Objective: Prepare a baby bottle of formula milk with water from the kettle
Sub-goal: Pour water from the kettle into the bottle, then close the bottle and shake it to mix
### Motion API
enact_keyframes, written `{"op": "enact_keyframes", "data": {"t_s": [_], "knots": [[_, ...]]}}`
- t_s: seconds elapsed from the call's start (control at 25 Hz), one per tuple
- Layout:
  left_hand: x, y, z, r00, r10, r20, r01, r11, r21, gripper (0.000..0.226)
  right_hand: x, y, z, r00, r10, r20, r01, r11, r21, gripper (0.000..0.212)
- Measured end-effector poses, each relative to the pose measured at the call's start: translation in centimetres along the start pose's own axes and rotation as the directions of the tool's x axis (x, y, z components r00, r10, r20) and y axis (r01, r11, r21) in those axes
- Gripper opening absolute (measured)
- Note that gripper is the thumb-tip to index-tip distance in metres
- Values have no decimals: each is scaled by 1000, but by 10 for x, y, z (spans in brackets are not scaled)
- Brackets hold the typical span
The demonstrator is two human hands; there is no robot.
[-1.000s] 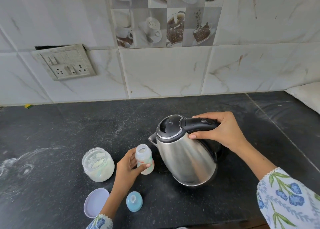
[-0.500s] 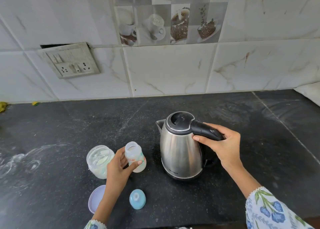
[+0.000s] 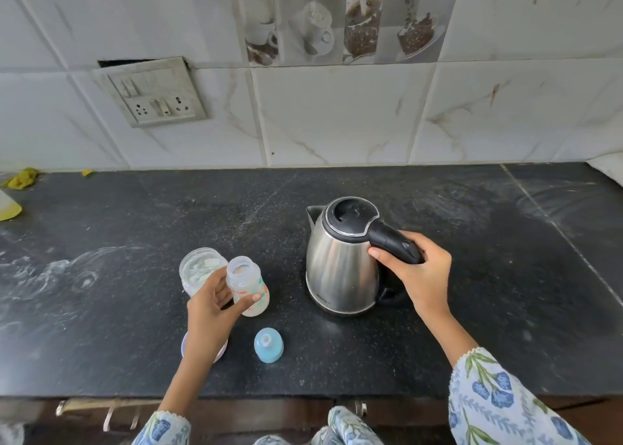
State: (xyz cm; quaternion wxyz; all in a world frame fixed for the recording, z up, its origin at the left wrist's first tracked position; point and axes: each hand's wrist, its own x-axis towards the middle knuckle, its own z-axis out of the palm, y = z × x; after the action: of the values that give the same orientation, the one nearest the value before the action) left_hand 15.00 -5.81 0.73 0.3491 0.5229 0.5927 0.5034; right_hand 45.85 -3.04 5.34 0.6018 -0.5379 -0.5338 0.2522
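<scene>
Head view: the right hand (image 3: 423, 277) is wrapped around the black handle of the kettle (image 3: 342, 259), fingers curled shut on it, and the kettle stands upright on the counter (image 3: 505, 326) near its middle. The left hand (image 3: 210, 304) pinches the open bottle (image 3: 247, 286) between thumb and fingers, tilted slightly, toward the counter's front edge. Just behind the bottle sits an open jar (image 3: 199, 269) of powder; the blue bottle cap (image 3: 268, 345) and a lilac lid (image 3: 219, 347) lie nearer the front edge. The step looks like the water pour; whether it is done is unclear. Next likely calls for fitting the cap.
</scene>
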Motion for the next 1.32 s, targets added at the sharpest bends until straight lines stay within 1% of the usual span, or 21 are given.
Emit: {"op": "enact_keyframes", "data": {"t_s": [0.08,0.12,0.2,0.24,0.32,0.36,0.4,0.44,0.48,0.52,0.6,0.64,0.72,0.84,0.96,1.04,1.08,1.16,1.2,1.24,1.32], "knots": [[-9,1,-4,1000,-1,-19,1,1000,3,59,-3,-2,-2,1000,-21,11,22,992,-122,34],[-13,2,-7,1000,1,-25,-1,1000,9,59,-6,-2,-3,998,-66,4,65,973,-220,38],[-21,4,-13,999,12,-32,-11,999,36,59,-16,-4,-3,969,-246,-4,218,868,-447,44],[-24,5,-17,999,16,-31,-15,999,41,58,-24,-8,-1,934,-357,7,311,805,-505,42],[-30,5,-26,999,26,-23,-25,999,35,59,-46,-18,13,872,-484,70,458,758,-465,29],[-31,4,-31,999,33,-17,-33,999,33,60,-59,-21,23,869,-475,138,488,775,-403,22],[-33,3,-35,999,39,-9,-39,999,28,60,-74,-21,35,877,-412,247,477,808,-345,20],[-34,1,-38,999,40,4,-40,999,24,61,-89,-19,48,875,-298,381,427,846,-319,23],[-36,-1,-42,999,37,21,-38,999,21,62,-104,-15,61,848,-151,507,359,868,-342,33],[-37,-5,-46,999,32,36,-32,999,19,62,-117,-8,75,797,-12,604,307,869,-388,46],[-39,-14,-50,998,17,67,-19,1000,18,63,-139,8,99,708,190,681,222,854,-470,72],[-40,-18,-51,996,16,82,-18,1000,16,63,-147,13,109,695,244,676,186,847,-497,80],[-45,-25,-49,992,33,124,-34,999,3,61,-159,21,125,732,265,628,136,846,-516,82],[-53,-34,-39,981,60,184,-55,998,-32,57,-167,27,134,831,224,509,97,843,-529,63],[-55,-48,-32,978,37,204,-26,998,-58,58,-159,29,128,912,228,340,-20,855,-518,51],[-54,-57,-27,977,32,211,-22,999,-47,59,-146,20,117,942,269,199,-188,917,-351,46],[-53,-60,-24,976,33,214,-26,999,-39,59,-140,11,113,936,304,177,-261,937,-231,45],[-50,-61,-18,973,43,228,-35,999,-37,58,-133,-11,114,919,295,261,-289,955,-61,46],[-48,-62,-16,970,49,239,-40,998,-43,57,-132,-19,117,906,262,331,-266,963,-37,48],[-46,-63,-14,966,55,253,-43,998,-51,56,-132,-25,122,891,222,396,-221,974,-49,50],[-42,-65,-12,953,62,295,-49,997,-52,53,-136,-29,133,861,158,484,-82,981,-173,52]]}}
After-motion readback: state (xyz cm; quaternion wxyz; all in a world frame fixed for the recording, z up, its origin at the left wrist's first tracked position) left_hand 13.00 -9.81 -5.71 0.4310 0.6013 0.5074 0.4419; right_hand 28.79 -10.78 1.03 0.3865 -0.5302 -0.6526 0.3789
